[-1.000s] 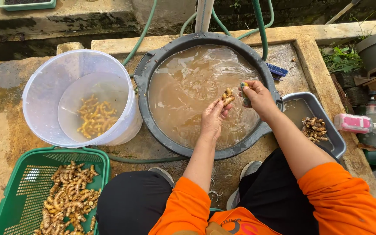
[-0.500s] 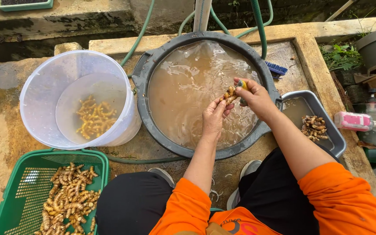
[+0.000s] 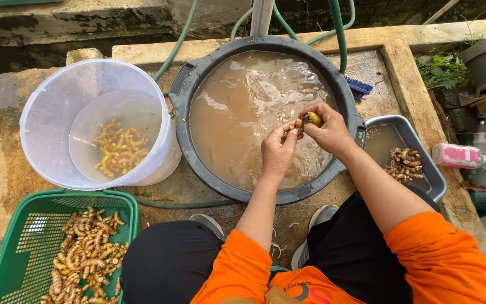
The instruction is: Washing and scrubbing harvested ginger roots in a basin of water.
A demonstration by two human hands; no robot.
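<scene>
A yellow-orange turmeric root is pinched between both hands above the big dark round basin of muddy brown water. My left hand grips its left end with the fingertips. My right hand holds the right end, where bright yellow flesh shows. Both hands hover over the right half of the basin, just above the water surface.
A clear plastic bucket with washed roots in water stands left of the basin. A green mesh basket of unwashed roots sits at bottom left. A grey tray with dirty roots lies on the right, beside a pink-labelled bottle. Green hoses and a blue brush lie behind.
Both hands have lifted slightly out of the water and come closer together on the root; the yellow end now shows more clearly.
</scene>
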